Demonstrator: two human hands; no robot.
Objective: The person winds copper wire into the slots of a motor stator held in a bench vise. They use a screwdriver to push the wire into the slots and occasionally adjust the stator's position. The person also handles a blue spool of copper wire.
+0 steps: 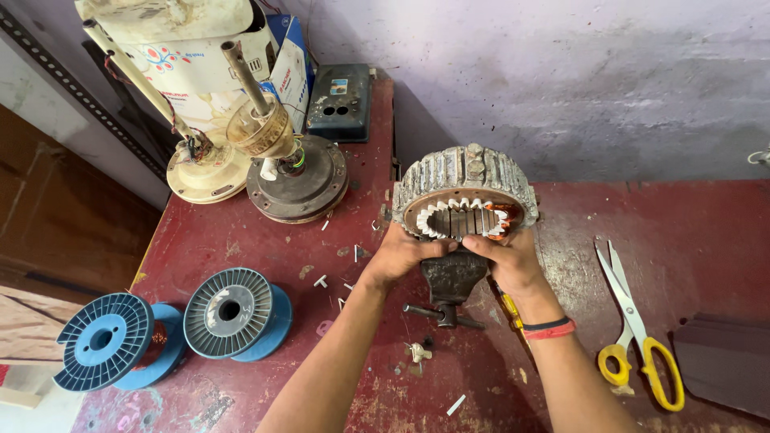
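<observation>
While both hands work at the vise, the scene reads so:
Stator: the ringed stator [465,196] stands on edge in a dark vise [451,277] mid-counter [265,240].
Left hand [401,255]: gripping its lower left rim.
Right hand [507,258]: fingers pressed into its slots.
Nearby: yellow-handled scissors [638,329], two blue spools [172,329].
</observation>
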